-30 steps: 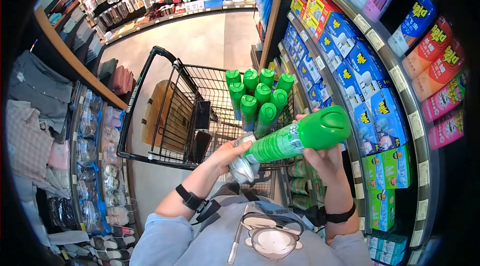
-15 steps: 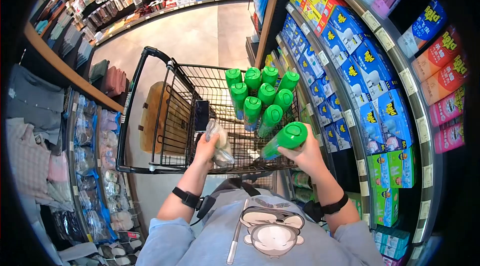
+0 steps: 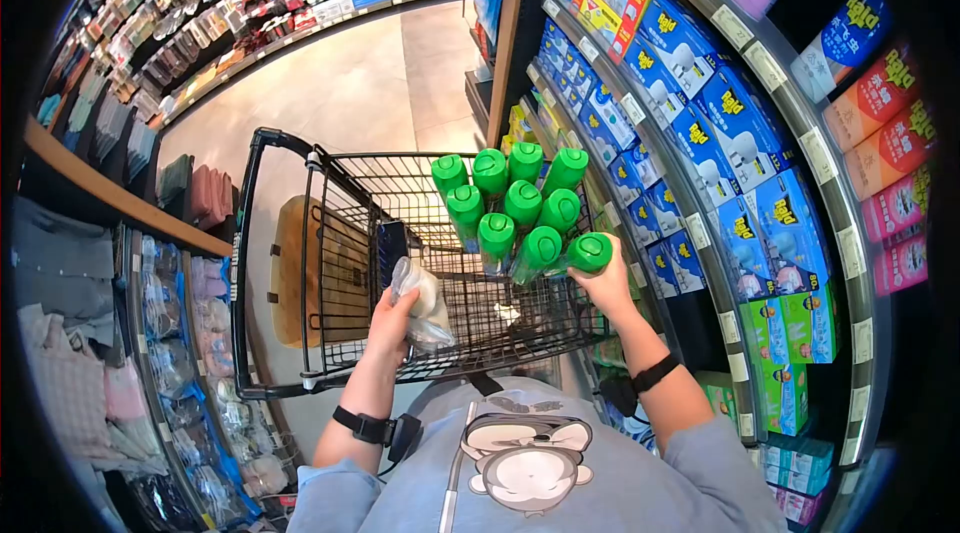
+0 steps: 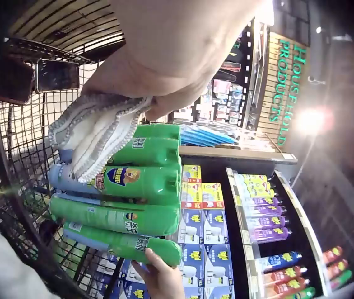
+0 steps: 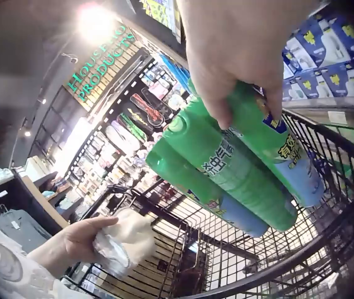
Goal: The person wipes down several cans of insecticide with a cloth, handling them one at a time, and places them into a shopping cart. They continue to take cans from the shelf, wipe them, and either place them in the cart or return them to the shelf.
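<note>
Our right hand (image 3: 607,285) grips a green-capped spray can (image 3: 583,255) over the black wire cart (image 3: 330,263) — our left hand (image 3: 392,318) clutches a crumpled grey cloth (image 3: 420,301). Set down carelessly, it could topple the standing green cans (image 3: 500,195).

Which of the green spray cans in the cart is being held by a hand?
The green can at the right end of the front row: the right hand grips it. The other cans stand untouched.

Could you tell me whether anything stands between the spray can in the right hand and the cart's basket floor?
Nothing visible does. The right hand holds the spray can at the right end of the cluster of cans standing inside the cart.
</note>
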`<state>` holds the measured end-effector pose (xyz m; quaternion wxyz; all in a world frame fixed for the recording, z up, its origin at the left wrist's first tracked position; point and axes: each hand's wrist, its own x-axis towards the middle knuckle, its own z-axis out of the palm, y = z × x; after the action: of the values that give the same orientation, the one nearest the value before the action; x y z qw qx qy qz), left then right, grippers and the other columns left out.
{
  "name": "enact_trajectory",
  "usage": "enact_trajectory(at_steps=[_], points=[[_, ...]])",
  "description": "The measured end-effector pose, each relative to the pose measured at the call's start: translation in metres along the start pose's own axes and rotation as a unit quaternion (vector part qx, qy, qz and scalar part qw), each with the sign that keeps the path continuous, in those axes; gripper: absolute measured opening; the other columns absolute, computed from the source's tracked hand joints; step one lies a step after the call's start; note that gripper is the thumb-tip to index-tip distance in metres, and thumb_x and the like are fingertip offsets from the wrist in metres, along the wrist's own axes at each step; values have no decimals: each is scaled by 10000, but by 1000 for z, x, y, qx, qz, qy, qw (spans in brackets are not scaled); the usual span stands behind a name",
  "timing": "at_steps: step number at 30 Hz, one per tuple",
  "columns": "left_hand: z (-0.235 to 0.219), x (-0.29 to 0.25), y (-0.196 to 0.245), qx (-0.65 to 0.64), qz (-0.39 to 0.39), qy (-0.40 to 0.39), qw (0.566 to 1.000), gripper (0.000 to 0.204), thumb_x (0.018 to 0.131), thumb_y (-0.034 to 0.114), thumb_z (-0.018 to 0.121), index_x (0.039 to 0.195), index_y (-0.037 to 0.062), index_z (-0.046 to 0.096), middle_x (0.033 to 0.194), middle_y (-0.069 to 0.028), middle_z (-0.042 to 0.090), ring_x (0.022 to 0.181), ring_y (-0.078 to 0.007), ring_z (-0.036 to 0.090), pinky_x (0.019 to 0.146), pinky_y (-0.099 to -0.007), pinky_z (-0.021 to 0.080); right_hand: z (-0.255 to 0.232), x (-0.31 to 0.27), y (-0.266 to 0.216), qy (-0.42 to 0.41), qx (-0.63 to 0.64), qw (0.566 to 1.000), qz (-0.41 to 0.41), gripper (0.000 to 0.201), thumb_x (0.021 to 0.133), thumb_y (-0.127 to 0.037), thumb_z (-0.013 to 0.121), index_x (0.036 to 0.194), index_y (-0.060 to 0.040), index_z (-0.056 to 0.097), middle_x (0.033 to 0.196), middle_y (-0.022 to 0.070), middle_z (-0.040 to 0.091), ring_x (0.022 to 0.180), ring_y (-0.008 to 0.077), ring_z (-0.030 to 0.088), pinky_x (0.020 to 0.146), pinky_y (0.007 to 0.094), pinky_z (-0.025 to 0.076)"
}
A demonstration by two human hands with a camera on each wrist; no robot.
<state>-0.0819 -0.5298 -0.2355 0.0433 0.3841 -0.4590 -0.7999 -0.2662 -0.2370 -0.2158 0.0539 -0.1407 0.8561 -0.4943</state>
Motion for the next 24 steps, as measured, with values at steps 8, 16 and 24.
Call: enact_trajectory(at_steps=[8, 16, 24], points=[[1, 5, 6, -7, -12, -9, 1000, 390, 897, 157, 601, 1257, 57, 489, 1132, -86, 610, 1006, -203, 602, 854, -359, 497, 6, 16, 20, 6, -16, 1000, -10, 801, 662, -127, 815, 1294, -66, 326, 1134, 159, 575, 1067, 302, 580, 907, 409, 459], [6, 0, 13, -11, -15, -15, 1000, 350, 899, 145, 591, 1229, 55, 515, 1125, -83, 619, 1004, -200, 603, 858, -352, 493, 2, 15, 25, -9, -41, 999, -9, 1003, 706, -116, 800, 1450, -92, 129, 1313, 176, 426, 1197, 263, 483, 994, 409, 424], [23, -20, 40, -6, 69, -20, 997, 366, 893, 143, 592, 1237, 57, 500, 1137, -85, 606, 1010, -232, 607, 821, -383, 515, -24, -10, 9, 0, -7, 1000, 13, 1064, 702, -252, 809, 1477, -152, 87, 1417, 215, 334, 1296, 356, 371, 994, 500, 374]])
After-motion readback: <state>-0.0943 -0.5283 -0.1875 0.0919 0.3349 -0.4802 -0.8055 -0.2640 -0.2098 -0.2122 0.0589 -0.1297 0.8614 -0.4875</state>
